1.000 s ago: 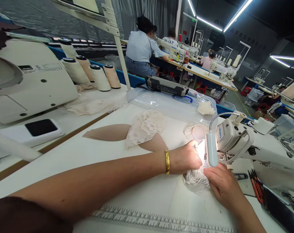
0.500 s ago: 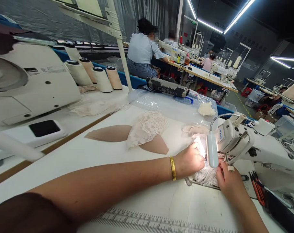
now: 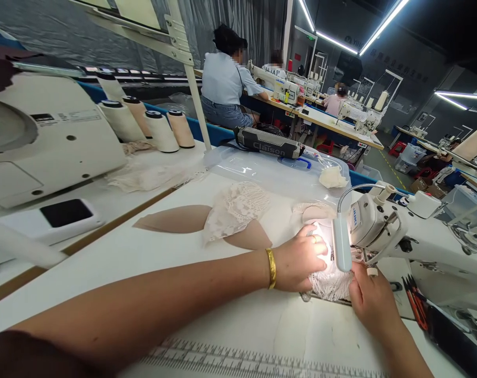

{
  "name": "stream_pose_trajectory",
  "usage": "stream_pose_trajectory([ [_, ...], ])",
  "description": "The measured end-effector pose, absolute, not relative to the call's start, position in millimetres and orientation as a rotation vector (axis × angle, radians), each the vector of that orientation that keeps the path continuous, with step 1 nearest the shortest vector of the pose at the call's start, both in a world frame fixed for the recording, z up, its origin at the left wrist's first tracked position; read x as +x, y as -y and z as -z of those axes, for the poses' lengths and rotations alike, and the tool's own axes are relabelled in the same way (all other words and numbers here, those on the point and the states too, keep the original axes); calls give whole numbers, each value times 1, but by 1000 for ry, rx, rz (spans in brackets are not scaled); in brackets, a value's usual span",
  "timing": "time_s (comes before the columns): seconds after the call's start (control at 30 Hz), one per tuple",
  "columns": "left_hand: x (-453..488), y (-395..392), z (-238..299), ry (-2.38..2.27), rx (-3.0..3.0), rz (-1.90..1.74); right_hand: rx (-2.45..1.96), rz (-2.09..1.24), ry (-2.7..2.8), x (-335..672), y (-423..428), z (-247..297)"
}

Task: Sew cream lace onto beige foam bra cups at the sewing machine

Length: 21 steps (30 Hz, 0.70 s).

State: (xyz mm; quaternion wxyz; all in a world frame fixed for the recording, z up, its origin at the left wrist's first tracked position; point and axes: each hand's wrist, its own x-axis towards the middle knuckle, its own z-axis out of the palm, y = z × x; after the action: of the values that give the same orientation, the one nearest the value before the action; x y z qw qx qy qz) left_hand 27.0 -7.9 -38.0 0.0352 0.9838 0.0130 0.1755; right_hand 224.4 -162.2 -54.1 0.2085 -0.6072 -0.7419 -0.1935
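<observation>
White fringed lace fabric lies under the head of a white sewing machine, brightly lit by a small lamp. My left hand, a gold bracelet at its wrist, rests on the fabric left of the needle area with its fingers spread. At the fabric's right edge, my right hand has its fingers bent and grips the lace; the machine partly covers its fingertips. The lamp hides the needle. Behind my left hand lie a lace piece and beige cut pieces.
A clear plastic lid carries a black Claison case. Thread cones stand at the left beside another machine. Red-handled snips lie at the right. A ruler strip runs along the front. Co-workers sit beyond.
My left hand has gone from closed fingers at the fabric to spread fingers lying on it, slightly further left. My right hand stays at the right edge. The view has shifted a little.
</observation>
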Motion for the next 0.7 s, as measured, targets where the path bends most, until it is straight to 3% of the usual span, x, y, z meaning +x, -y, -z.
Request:
stream_pose_trajectory([
  [0.17,24,19,22,-130,2953,-390,-1549,363,2271,204,165,43],
  [0.33,15,22,14,15,2965,-209,-1742,476,2198,213,157,62],
  [0.7,22,11,33,35,3109,-512,-1751,417,2127,226,156,66],
])
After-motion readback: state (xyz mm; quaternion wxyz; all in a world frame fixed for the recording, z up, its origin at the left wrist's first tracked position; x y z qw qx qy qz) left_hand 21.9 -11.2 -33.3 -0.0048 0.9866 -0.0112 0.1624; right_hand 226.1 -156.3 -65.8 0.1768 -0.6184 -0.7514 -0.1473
